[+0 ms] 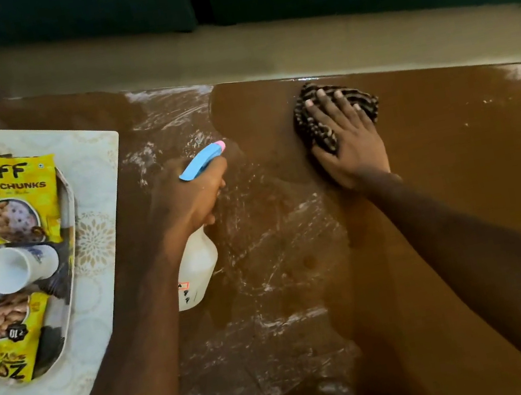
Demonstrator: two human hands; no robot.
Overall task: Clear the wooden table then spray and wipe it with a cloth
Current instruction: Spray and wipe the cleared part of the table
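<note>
**Wiping stage, spray bottle on standby**

We judge the wipe step is in hand. Our right hand (348,140) lies flat, fingers spread, pressing the striped cloth (325,116) on the wooden table (458,180) at 1 o'clock. Our left hand (192,195) is curled around the neck of the spray bottle (197,264), nozzle toward 1 o'clock. White streaks remain centre to 6 o'clock, so next the cloth should sweep there. The tray (94,191) with packets (19,201) and cups (17,268) sits at 9 o'clock.

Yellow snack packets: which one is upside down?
The nearer packet, at the tray's near end; its name reads upside down. The far packet reads upright.
</note>
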